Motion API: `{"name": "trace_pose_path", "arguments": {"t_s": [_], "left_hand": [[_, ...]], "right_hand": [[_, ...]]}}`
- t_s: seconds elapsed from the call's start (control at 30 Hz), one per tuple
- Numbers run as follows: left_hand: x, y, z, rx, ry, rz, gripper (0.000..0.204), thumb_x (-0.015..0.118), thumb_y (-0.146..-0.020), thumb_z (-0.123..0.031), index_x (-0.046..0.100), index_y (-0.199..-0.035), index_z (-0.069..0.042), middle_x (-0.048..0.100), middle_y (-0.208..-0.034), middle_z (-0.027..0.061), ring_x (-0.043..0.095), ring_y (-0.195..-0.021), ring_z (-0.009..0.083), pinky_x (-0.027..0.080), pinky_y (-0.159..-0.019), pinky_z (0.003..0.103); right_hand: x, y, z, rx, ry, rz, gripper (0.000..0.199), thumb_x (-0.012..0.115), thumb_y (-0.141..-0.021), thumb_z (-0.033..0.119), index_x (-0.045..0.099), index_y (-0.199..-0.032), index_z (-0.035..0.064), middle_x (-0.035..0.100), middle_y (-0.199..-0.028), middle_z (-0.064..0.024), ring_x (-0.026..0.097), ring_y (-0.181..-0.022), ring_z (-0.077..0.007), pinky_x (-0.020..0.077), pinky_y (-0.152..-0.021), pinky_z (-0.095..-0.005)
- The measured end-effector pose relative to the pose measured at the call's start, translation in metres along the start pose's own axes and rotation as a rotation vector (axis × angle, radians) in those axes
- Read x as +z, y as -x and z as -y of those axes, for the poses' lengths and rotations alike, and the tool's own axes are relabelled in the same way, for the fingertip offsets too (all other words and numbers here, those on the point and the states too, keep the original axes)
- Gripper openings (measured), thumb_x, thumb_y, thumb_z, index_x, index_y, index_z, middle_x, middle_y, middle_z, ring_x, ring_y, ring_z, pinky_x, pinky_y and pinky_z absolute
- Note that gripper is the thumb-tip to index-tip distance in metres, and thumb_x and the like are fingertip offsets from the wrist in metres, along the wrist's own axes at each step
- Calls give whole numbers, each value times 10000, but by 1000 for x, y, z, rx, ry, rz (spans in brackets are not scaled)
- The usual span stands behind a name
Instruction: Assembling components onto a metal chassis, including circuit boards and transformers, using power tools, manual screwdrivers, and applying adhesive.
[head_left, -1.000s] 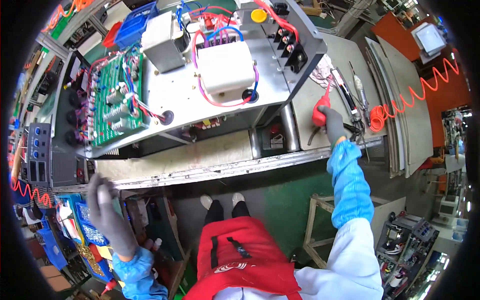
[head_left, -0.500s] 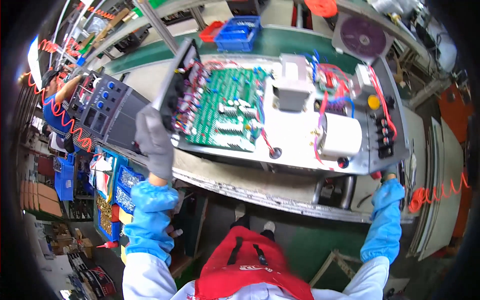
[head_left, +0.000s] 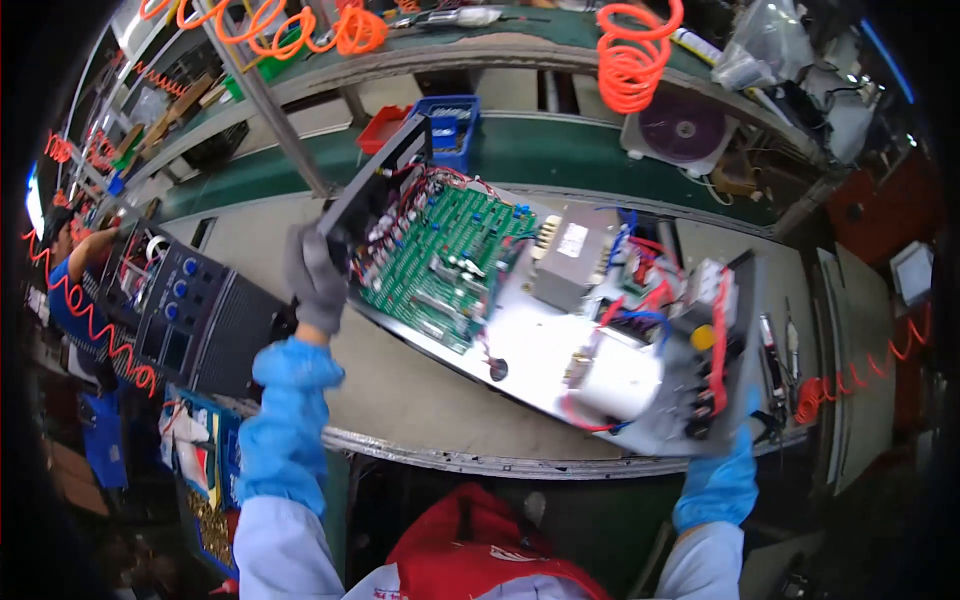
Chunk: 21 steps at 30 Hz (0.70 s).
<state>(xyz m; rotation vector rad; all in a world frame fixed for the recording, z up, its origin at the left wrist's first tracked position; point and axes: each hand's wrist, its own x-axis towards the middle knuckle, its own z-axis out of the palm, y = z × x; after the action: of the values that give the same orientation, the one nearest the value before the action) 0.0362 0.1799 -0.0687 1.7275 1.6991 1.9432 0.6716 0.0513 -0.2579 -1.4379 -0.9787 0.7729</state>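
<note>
An open electronics chassis [head_left: 525, 335] lies slanted across the bench, its right end nearer to me. Inside are a green circuit board [head_left: 440, 260], a grey transformer [head_left: 578, 255], a white cylinder [head_left: 622, 380] and red and blue wires. My left hand [head_left: 318, 280], in a grey glove, is closed around the edge of the chassis's dark left end panel [head_left: 375, 185]. At the opposite end, my right hand is behind the grey end panel [head_left: 738, 340]; its fingers are hidden, and mainly the blue sleeve [head_left: 715, 485] shows.
A dark finished-looking unit [head_left: 205, 320] stands at left, with a co-worker's arm [head_left: 95, 250] over it. Blue bin [head_left: 450, 125] and red bin [head_left: 385, 128] sit behind the chassis. An orange coiled hose [head_left: 633, 55] hangs above; slim tools [head_left: 770, 355] lie right. The bench's metal edge [head_left: 480, 465] runs in front.
The chassis has turned clockwise, its right end swinging toward me and leftward. My left hand stays on its left panel. The right hand has moved along with the right end. The view has tilted upward.
</note>
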Motion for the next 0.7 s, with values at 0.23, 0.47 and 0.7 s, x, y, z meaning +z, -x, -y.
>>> {"name": "trace_pose_path", "arguments": {"t_s": [0.23,0.47,0.7], "left_hand": [[89,-155,93,237,-476,311,253,527,-898,-155,573,-1129,-59,608,-1080,215,582,-1005,407,484,-830,442],[182,-155,69,580,-489,473,175,433,-927,-136,580,-979,-56,583,-1003,223,585,-957,452,479,-779,521],[141,-153,50,-440,73,803,624,540,-968,-407,374,-1479,-91,486,-1401,96,495,-1223,220,415,-990,339]], "right_hand": [[180,128,140,-33,-102,59,531,285,-1034,451,597,-929,34,602,-943,-92,570,-929,-204,436,-863,-346],[187,187,181,-192,95,43,387,404,-1015,294,627,-906,-3,605,-911,-134,579,-885,-263,454,-796,-356],[113,149,135,-21,179,-37,342,605,-922,251,600,-1140,-13,634,-940,-83,610,-901,-184,491,-805,-307]]}}
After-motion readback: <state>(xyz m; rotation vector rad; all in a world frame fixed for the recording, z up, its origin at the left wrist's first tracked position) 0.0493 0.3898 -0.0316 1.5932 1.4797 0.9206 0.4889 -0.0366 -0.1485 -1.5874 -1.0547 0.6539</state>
